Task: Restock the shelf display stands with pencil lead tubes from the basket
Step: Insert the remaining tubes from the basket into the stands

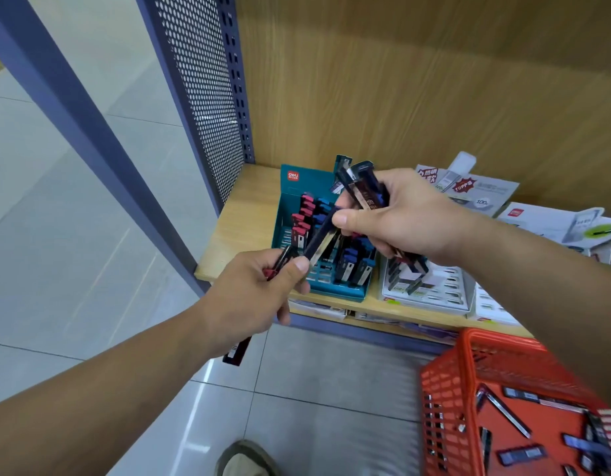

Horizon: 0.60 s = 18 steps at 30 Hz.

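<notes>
A dark blue pencil lead tube (320, 237) hangs in the air over the teal display stand (335, 293), its long axis slanting from near-left up to far-right. The left hand (252, 297) pinches its near end between thumb and forefinger. The other fingers are curled round a red-capped tube (236, 352) that passes through the fist and sticks out below.

The right hand (410, 218) lays its thumb on the blue tube's far end. Its fingers are closed round a bundle of tubes (364, 187) that fans out above and below the fist.

Red- and blue-capped tubes stand upright in the stand's slots, with bare slots along its near edge. Just right of it sits a white display stand (434, 300), both on the wooden shelf (242, 218), beside the perforated side panel (208, 97) on the left. Near right, the orange basket (475, 341) holds loose tubes (510, 415) lying flat.
</notes>
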{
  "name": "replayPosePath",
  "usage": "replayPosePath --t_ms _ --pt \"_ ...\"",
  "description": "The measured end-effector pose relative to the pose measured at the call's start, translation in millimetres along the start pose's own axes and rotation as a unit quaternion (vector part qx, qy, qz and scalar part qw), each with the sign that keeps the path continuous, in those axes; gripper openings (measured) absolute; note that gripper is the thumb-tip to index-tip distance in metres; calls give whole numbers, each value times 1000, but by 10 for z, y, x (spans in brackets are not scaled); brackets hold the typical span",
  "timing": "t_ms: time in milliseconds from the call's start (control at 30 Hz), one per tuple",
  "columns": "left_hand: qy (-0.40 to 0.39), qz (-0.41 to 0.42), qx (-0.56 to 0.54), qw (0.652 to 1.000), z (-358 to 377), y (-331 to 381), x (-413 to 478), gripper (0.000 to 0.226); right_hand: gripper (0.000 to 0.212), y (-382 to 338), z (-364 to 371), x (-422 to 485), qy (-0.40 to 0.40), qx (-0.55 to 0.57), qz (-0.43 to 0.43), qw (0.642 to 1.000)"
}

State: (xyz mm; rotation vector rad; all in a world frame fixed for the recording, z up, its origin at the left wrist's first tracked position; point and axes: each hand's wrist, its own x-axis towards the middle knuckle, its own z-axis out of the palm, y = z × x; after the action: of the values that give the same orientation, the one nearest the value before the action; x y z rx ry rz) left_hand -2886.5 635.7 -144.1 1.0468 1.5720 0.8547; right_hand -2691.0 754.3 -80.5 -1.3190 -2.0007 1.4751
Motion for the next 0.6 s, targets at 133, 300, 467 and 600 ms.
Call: replayPosePath --t_ms 133,300,467,600 --pt "35 -80 -34 996 -54 -36 62 20 14 -9 1 78 43 -161 -30 986" --pt "29 -131 -99 986 -94 1 85 18 26 154 252 244 68 -258 -29 963" --pt "-26 -164 -128 978 -165 27 72 41 15 240 375 330 104 -257 -42 960" --pt "-42 -184 -142 972 -184 26 56 36 15 266 460 322 108 -279 -42 953"
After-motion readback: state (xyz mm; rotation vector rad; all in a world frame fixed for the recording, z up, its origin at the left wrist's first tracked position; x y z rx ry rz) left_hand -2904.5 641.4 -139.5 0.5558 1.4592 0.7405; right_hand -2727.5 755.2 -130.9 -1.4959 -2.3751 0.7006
